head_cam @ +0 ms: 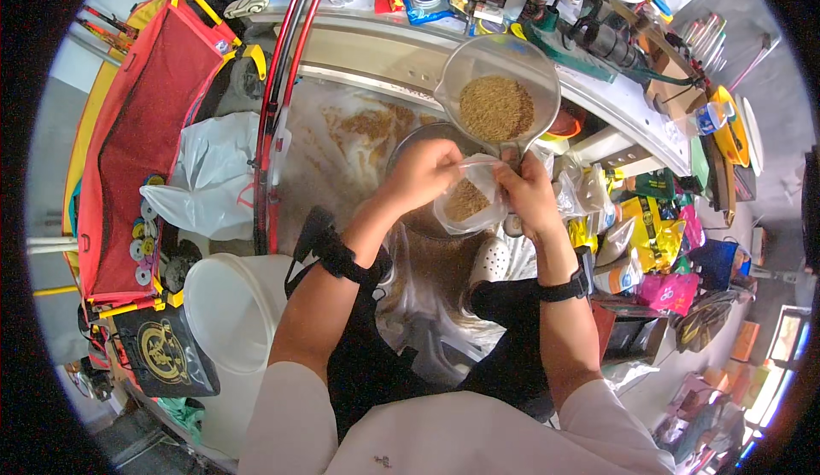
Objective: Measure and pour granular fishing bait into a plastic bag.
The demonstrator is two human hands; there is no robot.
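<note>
My left hand (419,170) pinches the left side of the mouth of a clear plastic bag (467,219). Brown granules (466,201) lie inside the bag. At the bag's right edge, my right hand (528,190) grips the rim with its thumb and also seems to hold the handle of a translucent plastic jug (551,68). The jug has a pouring spout and contains more brown granules (496,108). Beneath the bag and my left hand is a wide round basin (410,138), partly hidden by them.
A white bucket (218,311) stands at my left, near a white plastic bag (214,180) and red poles (275,116). A cluttered white table (640,106) curves ahead. Yellow packets (647,231) lie at my right. Spilled granules (365,122) mark the plastic floor sheet.
</note>
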